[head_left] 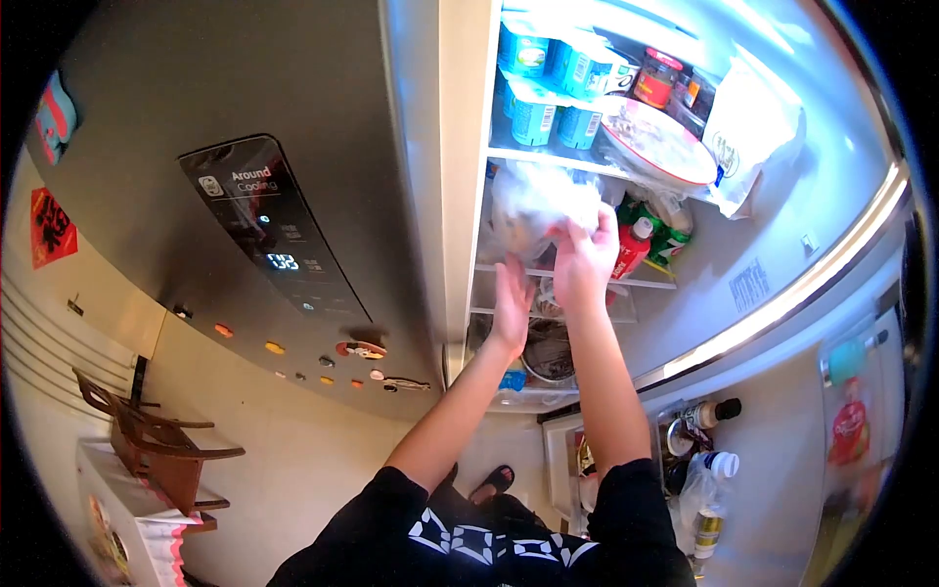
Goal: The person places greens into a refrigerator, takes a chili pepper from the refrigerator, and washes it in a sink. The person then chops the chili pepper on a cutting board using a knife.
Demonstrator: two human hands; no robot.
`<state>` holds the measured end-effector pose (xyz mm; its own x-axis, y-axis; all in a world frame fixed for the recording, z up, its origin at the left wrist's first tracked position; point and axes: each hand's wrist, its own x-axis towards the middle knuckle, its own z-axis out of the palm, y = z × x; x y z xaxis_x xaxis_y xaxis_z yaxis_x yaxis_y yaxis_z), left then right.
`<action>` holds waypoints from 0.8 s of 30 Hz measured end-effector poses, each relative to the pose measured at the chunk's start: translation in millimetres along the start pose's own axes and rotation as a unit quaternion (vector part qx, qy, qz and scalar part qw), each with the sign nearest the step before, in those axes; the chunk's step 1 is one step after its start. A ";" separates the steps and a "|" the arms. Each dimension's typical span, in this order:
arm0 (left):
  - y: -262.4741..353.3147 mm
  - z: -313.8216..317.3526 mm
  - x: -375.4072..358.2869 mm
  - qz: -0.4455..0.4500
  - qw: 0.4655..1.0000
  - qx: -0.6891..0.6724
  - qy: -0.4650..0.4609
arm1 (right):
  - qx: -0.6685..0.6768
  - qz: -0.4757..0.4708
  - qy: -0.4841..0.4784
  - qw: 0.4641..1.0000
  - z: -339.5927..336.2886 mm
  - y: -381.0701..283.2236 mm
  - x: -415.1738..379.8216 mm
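A whitish plastic bag [540, 205], its contents blurred, is at the middle shelf of the open fridge. My right hand [585, 256] grips the bag's right side, with the fingers curled against it. Just under the bag, my left hand [511, 301] is open, its fingers stretched upward and fingertips close to the bag's lower edge. To the right of my right hand lies a red bottle [634, 248] with a white cap, beside some green packages [669, 243].
Blue yogurt cups [534, 115], a red-rimmed plate [675, 147], a red-lidded jar [656, 80] and a white paper bag [748, 127] fill the upper shelf. The closed fridge door [323, 88] stands left. Bottles [719, 466] sit in the open door's rack at lower right.
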<state>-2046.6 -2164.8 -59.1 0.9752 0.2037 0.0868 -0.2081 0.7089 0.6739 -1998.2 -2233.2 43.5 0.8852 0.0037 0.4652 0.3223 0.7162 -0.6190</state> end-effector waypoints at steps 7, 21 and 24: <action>-14.0 -9.4 10.6 0.145 0.986 0.027 -0.074 | 0.011 0.009 -0.045 0.999 -24.3 -23.6 -77.3; -31.6 -8.7 -57.5 -0.071 0.990 -0.105 -0.068 | -0.170 0.015 0.054 0.984 -99.4 -36.3 -169.8; -13.5 -2.4 -64.7 -0.087 0.976 -0.166 -0.110 | -0.248 0.044 -0.011 0.968 -104.2 -39.7 -172.7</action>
<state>-2107.1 -2185.9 -75.6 0.9830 -0.0631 0.1725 -0.0157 0.9068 0.4212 -2128.9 -2335.0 -78.3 0.9108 0.0680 0.4073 0.3727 0.2893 -0.8817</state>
